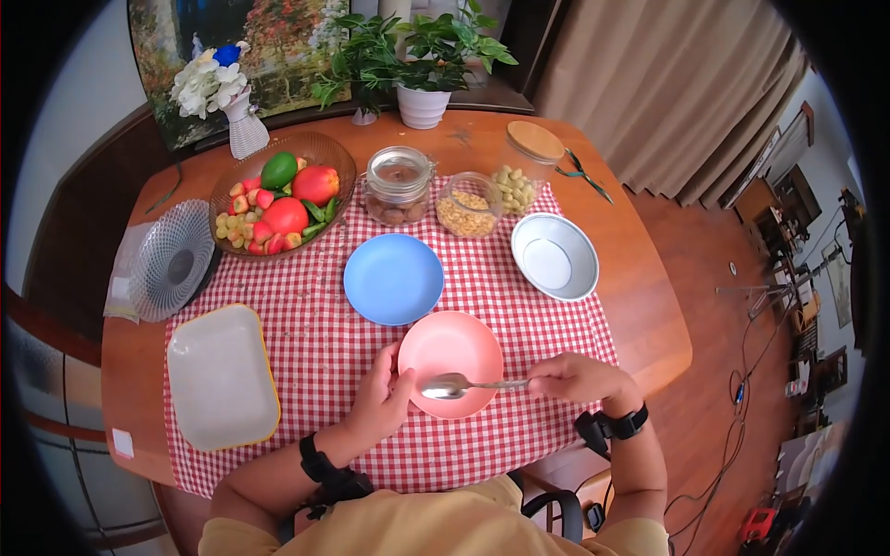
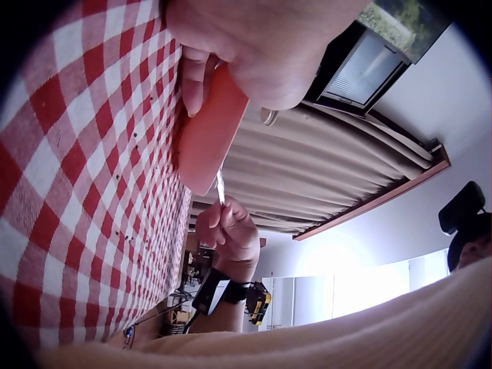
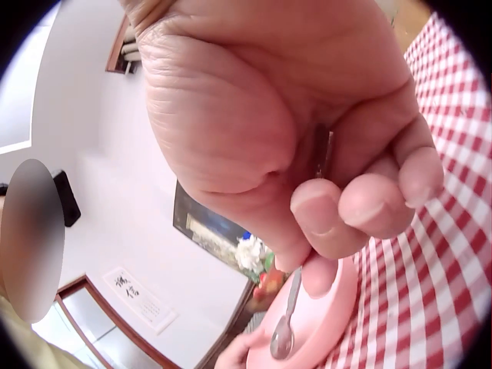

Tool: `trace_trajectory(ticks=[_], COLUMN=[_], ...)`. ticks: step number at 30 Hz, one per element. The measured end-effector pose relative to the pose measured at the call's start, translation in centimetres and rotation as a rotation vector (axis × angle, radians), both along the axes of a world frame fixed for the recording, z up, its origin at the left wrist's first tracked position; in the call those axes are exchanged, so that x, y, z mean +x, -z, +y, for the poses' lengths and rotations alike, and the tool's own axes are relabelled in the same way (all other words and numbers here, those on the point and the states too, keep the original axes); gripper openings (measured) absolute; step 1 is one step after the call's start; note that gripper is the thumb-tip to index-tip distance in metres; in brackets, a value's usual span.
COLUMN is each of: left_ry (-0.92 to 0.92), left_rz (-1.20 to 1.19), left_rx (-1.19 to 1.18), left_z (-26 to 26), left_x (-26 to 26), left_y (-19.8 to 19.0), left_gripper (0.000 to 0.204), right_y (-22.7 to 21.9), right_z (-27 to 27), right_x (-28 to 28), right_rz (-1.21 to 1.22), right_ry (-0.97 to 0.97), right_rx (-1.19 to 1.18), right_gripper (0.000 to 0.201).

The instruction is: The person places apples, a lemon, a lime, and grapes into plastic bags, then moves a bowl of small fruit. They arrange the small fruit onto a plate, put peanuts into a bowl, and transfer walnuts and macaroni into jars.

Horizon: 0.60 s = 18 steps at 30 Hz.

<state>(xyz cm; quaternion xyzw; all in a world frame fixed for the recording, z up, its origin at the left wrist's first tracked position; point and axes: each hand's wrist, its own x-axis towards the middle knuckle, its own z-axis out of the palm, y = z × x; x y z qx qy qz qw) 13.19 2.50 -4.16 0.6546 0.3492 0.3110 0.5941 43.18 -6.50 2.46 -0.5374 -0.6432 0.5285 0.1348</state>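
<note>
A pink plate (image 1: 451, 347) lies on the checked cloth near the person; the left hand (image 1: 380, 404) grips its left rim, thumb over the edge. In the left wrist view, fingers of the left hand (image 2: 238, 46) hold the tilted-looking pink plate (image 2: 206, 138). The right hand (image 1: 579, 378) pinches the handle of a metal spoon (image 1: 447, 386), whose bowl is over the plate's lower left part. Seen from the right wrist, the fingers of the right hand (image 3: 284, 123) curl round the handle, and the spoon (image 3: 283, 338) points toward the plate (image 3: 338, 307).
A blue plate (image 1: 394, 279) sits just behind the pink one. Around them are a white tray (image 1: 224, 378), a metal bowl (image 1: 554, 257), a fruit bowl (image 1: 343, 167), a patterned grey bowl (image 1: 173, 261), and jars of nuts (image 1: 399, 190). Vase (image 1: 247, 130) and potted plant (image 1: 425, 107) stand behind.
</note>
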Motion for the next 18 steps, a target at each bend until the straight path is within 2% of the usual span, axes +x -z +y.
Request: trace_trajectory(ticks=[2, 3, 5, 6, 8, 9, 11, 18], left_ry=[-0.017, -0.016, -0.028, -0.029, -0.029, -0.028, -0.031, -0.033], left_rz=[-0.011, -0.012, 0.005, 0.004, 0.020, 0.019, 0.033, 0.021], left_rx=[0.000, 0.002, 0.052, 0.053, 0.054, 0.057, 0.070, 0.030], left_z=[0.0, 0.0, 0.0, 0.0, 0.0, 0.0, 0.0, 0.0], left_x=[0.0, 0.0, 0.0, 0.0, -0.1, -0.1, -0.1, 0.0], left_y=[0.0, 0.1, 0.2, 0.3, 0.4, 0.4, 0.2, 0.2], left_gripper=[0.038, 0.038, 0.038, 0.038, 0.038, 0.038, 0.038, 0.036], right_y=[-1.9, -1.9, -1.4, -1.1, -0.5, -0.1, 0.7, 1.4], right_z=[-0.2, -0.4, -0.5, -0.4, 0.0, 0.1, 0.3, 1.1], right_x=[1.3, 2.0, 3.5, 4.0, 5.1, 5.6, 6.5, 7.1], right_rz=[0.051, 0.050, 0.152, 0.151, 0.276, 0.276, 0.229, 0.134], right_ry=[0.183, 0.184, 0.546, 0.545, 0.837, 0.838, 0.980, 1.088], right_rx=[0.001, 0.002, 0.023, 0.024, 0.117, 0.120, 0.155, 0.193], right_gripper=[0.026, 0.026, 0.029, 0.029, 0.031, 0.031, 0.030, 0.032])
